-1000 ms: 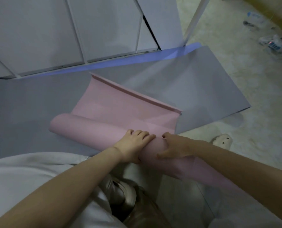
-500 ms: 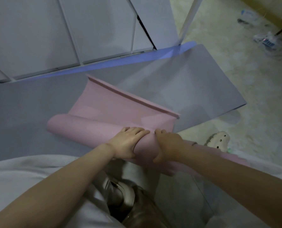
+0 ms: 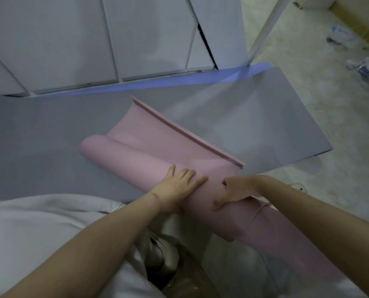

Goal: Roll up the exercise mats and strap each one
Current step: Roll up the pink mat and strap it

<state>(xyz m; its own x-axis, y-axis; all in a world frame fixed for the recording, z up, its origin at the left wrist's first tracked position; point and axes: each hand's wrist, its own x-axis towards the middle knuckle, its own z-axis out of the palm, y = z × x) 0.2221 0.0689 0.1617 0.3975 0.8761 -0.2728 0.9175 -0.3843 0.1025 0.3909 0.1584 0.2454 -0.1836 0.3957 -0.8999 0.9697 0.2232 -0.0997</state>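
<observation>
Pink mat roll [image 3: 125, 158] is pressed by the flat-fingered left hand [image 3: 177, 186] and gripped by the right hand [image 3: 237, 190], with its upturned free edge [image 3: 185, 131] beyond on bare grey mat [image 3: 243, 117].

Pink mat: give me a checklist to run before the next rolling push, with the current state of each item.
1. Left hand flat on the pink mat: ok.
2. Right hand grip round the roll: ok.
3. Free end fully rolled in: not ok, a stretch lies open with its edge curled up.
4. Roll ends even: cannot tell, the near end is partly hidden.
5. Grey mat underneath lies flat: ok.
6. Strap at hand: cannot tell, none plainly seen.
</observation>
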